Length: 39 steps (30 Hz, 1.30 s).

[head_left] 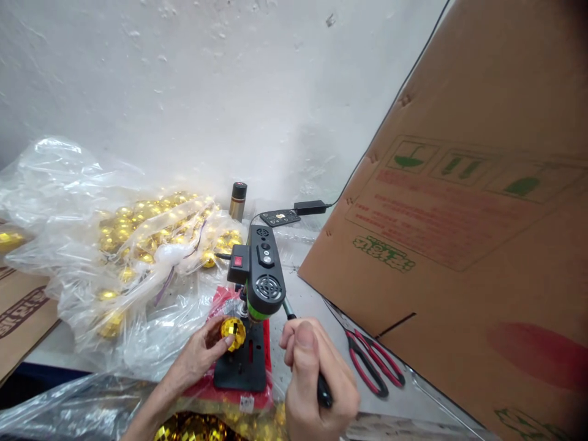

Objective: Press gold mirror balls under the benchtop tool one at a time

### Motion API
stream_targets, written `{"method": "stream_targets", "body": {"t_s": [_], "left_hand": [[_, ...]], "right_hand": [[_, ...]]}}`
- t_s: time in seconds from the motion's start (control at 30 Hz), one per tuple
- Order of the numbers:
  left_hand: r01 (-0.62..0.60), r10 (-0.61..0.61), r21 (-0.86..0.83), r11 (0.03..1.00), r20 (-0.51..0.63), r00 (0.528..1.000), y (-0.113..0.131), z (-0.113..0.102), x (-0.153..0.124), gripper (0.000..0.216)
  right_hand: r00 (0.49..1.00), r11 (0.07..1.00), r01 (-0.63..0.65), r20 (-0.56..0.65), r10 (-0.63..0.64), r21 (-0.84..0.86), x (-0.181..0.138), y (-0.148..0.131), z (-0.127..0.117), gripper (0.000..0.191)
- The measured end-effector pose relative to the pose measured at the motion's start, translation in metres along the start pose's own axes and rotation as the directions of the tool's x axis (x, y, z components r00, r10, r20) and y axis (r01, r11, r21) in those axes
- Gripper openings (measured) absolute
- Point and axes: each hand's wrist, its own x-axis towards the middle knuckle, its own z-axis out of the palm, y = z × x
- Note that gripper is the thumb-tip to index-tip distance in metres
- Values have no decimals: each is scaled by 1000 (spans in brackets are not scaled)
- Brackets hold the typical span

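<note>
A small black bench drill press (pixel 266 269) with a red switch stands on a black base plate (pixel 239 375). My left hand (pixel 202 352) is closed around a gold mirrored ball (pixel 233 334), holding it over the base beside the drill head; whether the ball touches the drill bit I cannot tell. My right hand (pixel 319 380) is wrapped round the black grip of the drill's lever (pixel 324 392), to the right of the base. Red plastic (pixel 269 367) lies beneath the base.
Clear plastic bags (pixel 59 202) of gold balls (pixel 124 226) spread at left. More gold balls (pixel 197 427) lie at the front edge. A large cardboard box (pixel 450 245) leans at right, near red-handled pliers (pixel 372 361). A spray can (pixel 237 201) and power adapter (pixel 310 207) sit behind.
</note>
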Motion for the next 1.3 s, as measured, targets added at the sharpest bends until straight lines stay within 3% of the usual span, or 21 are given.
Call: {"method": "stream_targets", "body": {"t_s": [0.1, 0.23, 0.4, 0.53, 0.7, 0.9, 1.1, 1.3], "left_hand": [[-56, 51, 183, 982, 33, 998, 12, 5, -6, 66], [-147, 154, 483, 863, 25, 988, 23, 11, -10, 53], [-238, 264, 603, 761, 47, 963, 17, 24, -4, 47], [-265, 359, 651, 711, -12, 933, 2, 40, -1, 42], [-273, 361, 654, 706, -1, 932, -14, 44, 1, 49], [-263, 360, 648, 715, -19, 933, -23, 41, 1, 52], [-248, 328, 637, 730, -9, 945, -18, 43, 0, 50], [-264, 366, 632, 729, -33, 930, -21, 46, 0, 47]], "right_hand": [[1000, 1000, -7, 6, 7, -4, 0, 0, -1, 32], [1000, 1000, -14, 19, 15, -12, -1, 1, -2, 31], [1000, 1000, -5, 31, 5, -16, -2, 1, -3, 31], [999, 1000, -3, 40, 3, -20, -2, 2, -5, 31], [998, 1000, 8, 54, -7, -28, -4, 3, -5, 30], [994, 996, 47, -96, -54, -72, -27, 10, 4, 34], [983, 985, 64, -163, -91, -162, -52, 25, 12, 38], [972, 989, 25, -227, -58, -146, -58, 28, 18, 43]]}}
